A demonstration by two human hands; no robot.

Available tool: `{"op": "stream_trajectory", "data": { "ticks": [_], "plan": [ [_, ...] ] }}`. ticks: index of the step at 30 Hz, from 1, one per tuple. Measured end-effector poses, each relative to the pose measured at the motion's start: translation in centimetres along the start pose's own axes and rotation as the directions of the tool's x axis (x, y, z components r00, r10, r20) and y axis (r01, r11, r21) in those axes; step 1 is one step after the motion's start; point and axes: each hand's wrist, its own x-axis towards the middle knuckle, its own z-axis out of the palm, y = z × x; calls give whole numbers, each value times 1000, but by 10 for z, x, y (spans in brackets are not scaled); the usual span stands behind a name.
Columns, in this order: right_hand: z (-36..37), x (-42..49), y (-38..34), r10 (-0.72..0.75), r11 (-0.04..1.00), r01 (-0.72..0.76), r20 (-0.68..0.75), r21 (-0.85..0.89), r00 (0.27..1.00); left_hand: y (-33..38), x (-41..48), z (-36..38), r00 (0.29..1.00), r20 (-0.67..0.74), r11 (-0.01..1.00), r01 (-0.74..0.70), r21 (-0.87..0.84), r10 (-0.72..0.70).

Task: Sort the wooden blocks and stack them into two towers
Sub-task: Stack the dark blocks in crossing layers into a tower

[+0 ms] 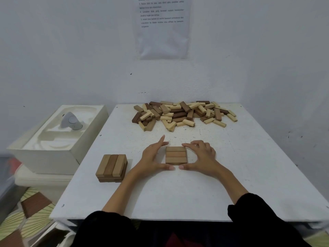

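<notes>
A flat layer of three mid-brown wooden blocks lies side by side in the middle of the white table. My left hand frames its left side with straight fingers, thumb along the near edge. My right hand frames the right side, fingers bent at the far corner, thumb at the near edge. Further left stands a low two-layer stack of brown blocks. A loose pile of light, mid-brown and dark blocks spreads along the table's far edge.
A white foam box holding a grey device sits left of the table, at its level. A printed sheet hangs on the wall behind. Patterned floor and brown boards show at lower left.
</notes>
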Motion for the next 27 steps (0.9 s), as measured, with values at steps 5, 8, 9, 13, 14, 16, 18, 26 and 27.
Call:
{"op": "stream_trajectory", "data": {
  "ticks": [5, 8, 9, 13, 14, 16, 18, 26, 27],
  "plan": [
    [-1, 4, 3, -5, 999, 4, 12, 41, 1000, -6, 5, 4, 1000, 9, 999, 1, 47, -1],
    [-1, 6, 4, -14, 998, 13, 8, 67, 1000, -6, 6, 3, 1000, -5, 998, -22, 63, 22],
    [-1, 7, 5, -16, 997, 15, 6, 73, 1000, -5, 7, 2, 999, -11, 995, -34, 90, 36],
    [0, 8, 7, -18, 997, 18, 3, 68, 1000, -3, 10, -2, 999, 5, 991, -33, 128, 33],
    [0, 8, 7, -18, 998, 17, 2, 66, 1000, -3, 11, -3, 999, 13, 992, -32, 125, 30],
    [0, 8, 7, -17, 998, 16, 2, 61, 1000, -4, 12, -4, 999, 26, 991, -32, 128, 29],
    [0, 9, 7, -16, 998, 16, 5, 53, 1000, -4, 12, -4, 999, 31, 989, -30, 141, 26],
    [-2, 7, 11, -39, 998, 37, 43, 51, 998, -3, 12, -5, 999, 41, 982, -26, 186, 19],
    [-2, 7, 11, -40, 998, 38, 37, 53, 999, -3, 12, -5, 999, 40, 981, -29, 193, 21]
  ]
}}
